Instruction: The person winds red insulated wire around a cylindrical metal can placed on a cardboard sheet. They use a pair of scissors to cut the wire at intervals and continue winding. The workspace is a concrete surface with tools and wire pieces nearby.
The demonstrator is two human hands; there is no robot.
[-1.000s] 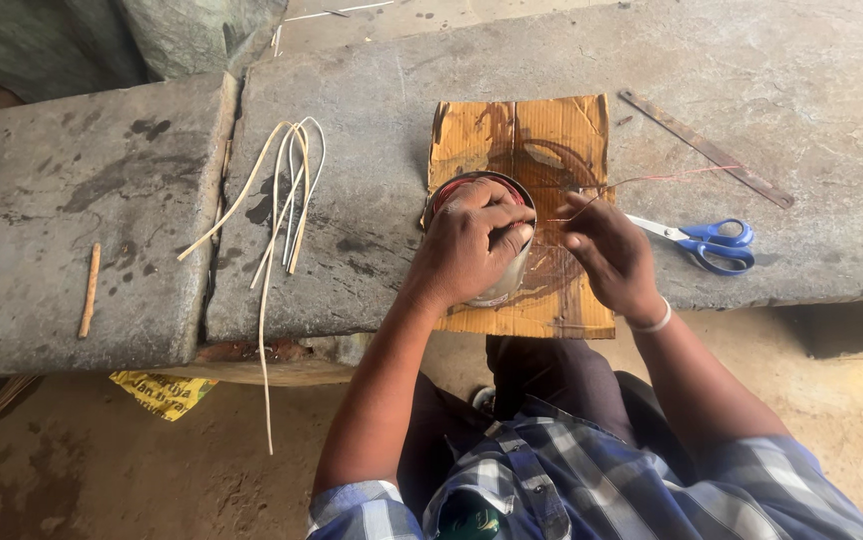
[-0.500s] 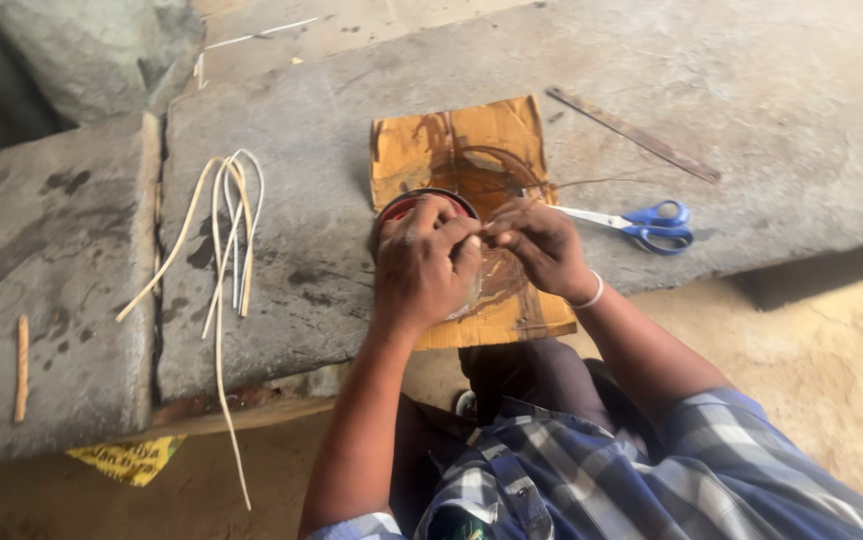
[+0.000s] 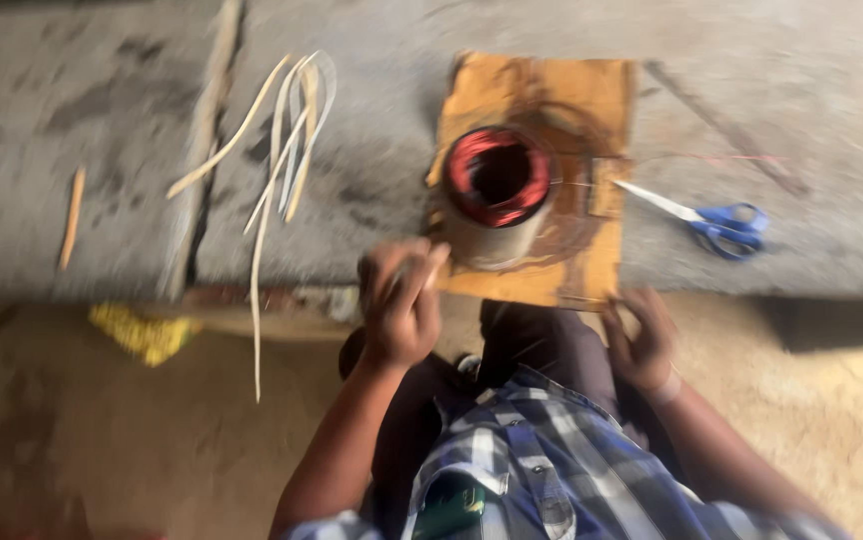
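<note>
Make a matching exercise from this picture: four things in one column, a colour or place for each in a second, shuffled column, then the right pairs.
Things:
1. scissors
2. wire coil
3. pale strips
4. left hand

Colours or places:
A. reddish copper, on the cardboard sheet
B. at the slab's near edge, just left of the cardboard
C. blue handles, right of the cardboard
D. cream, lying left of the cardboard

Pairs: 1-C, 2-A, 3-D, 4-B

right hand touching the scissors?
Apart. The head view shows the right hand below the near edge of the cardboard, with bare concrete slab between it and the blue-handled scissors.
</note>
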